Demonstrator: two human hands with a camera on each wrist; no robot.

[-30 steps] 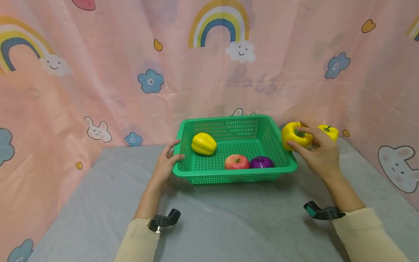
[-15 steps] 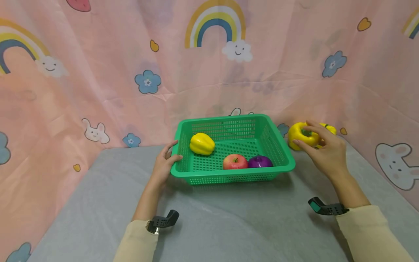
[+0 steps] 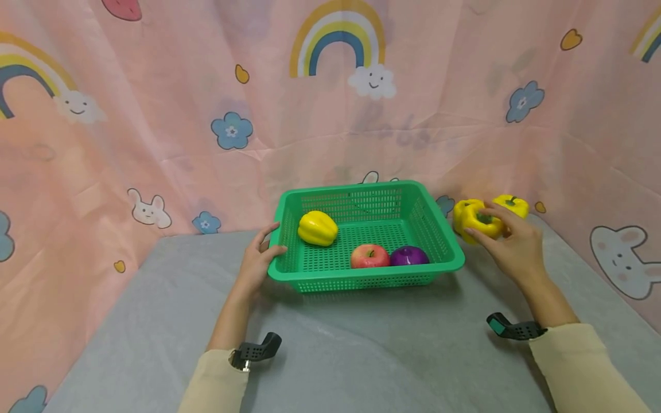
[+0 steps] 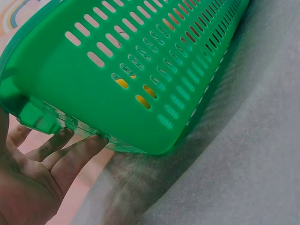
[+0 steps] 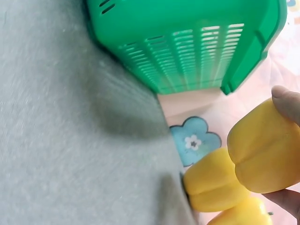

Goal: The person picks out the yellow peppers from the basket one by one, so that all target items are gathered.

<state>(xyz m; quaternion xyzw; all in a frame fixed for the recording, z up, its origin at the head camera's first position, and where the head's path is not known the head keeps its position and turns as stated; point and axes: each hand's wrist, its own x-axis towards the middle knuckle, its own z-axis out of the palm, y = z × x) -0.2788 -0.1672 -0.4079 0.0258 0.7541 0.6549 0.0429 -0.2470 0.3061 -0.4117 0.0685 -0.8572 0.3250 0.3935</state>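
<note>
My left hand [image 3: 256, 261] grips the left rim of a green plastic basket [image 3: 356, 274], thumb over the edge. In the left wrist view its fingers [image 4: 77, 154] touch the basket's outer wall. Inside the basket lie a yellow bell pepper [image 3: 317, 228] at the left, a red apple [image 3: 369, 256] and a shiny purple round item [image 3: 409, 256] at the front. To the right of the basket, my right hand [image 3: 513, 246] holds another yellow bell pepper [image 5: 267, 150] between thumb and fingers. Two more yellow peppers, one behind it [image 5: 213, 180] and one farther right [image 3: 512, 203], stand close by.
A grey cloth [image 3: 361, 350] covers the table. Pink printed fabric [image 3: 439, 115] hangs right behind the basket and along both sides. Each wrist wears a black camera mount, one on the left [image 3: 260, 347] and one on the right [image 3: 513, 327].
My right hand has moved right with its pepper, away from the basket's right rim, then slightly down. Another pepper behind it has come into sight. My left hand stays on the basket.
</note>
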